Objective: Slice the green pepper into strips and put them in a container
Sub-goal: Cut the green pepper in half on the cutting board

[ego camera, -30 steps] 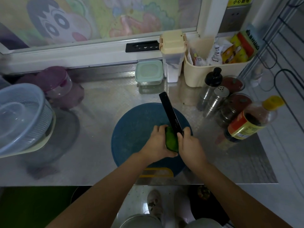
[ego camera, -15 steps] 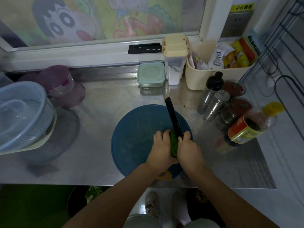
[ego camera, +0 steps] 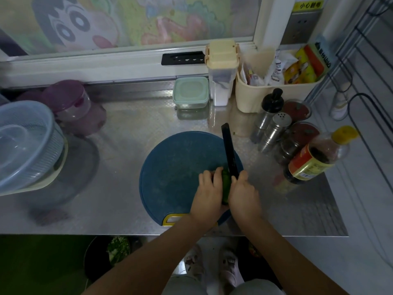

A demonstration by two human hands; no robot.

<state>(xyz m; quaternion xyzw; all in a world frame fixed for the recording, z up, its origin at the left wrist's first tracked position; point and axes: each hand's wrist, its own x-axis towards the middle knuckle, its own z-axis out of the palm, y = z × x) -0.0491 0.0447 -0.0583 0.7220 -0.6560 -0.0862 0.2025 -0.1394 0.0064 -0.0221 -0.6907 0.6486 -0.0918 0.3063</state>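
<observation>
The green pepper, a dark green elongated piece, lies on the round blue plastic cutting board, at its right side near the edge closest to you, squeezed between your two hands. Your left hand covers the pepper's left side, fingers pressed together and curled down over it to pin it. Your right hand is wrapped in a fist around the handle of the black-bladed knife, whose blade points away from you with its edge down on the pepper's right side. The board sits on the brushed steel counter. A mint-green lidded square plastic container stands well beyond the board by the back wall. A pale blue plastic colander basket sits at the counter's far left.
</observation>
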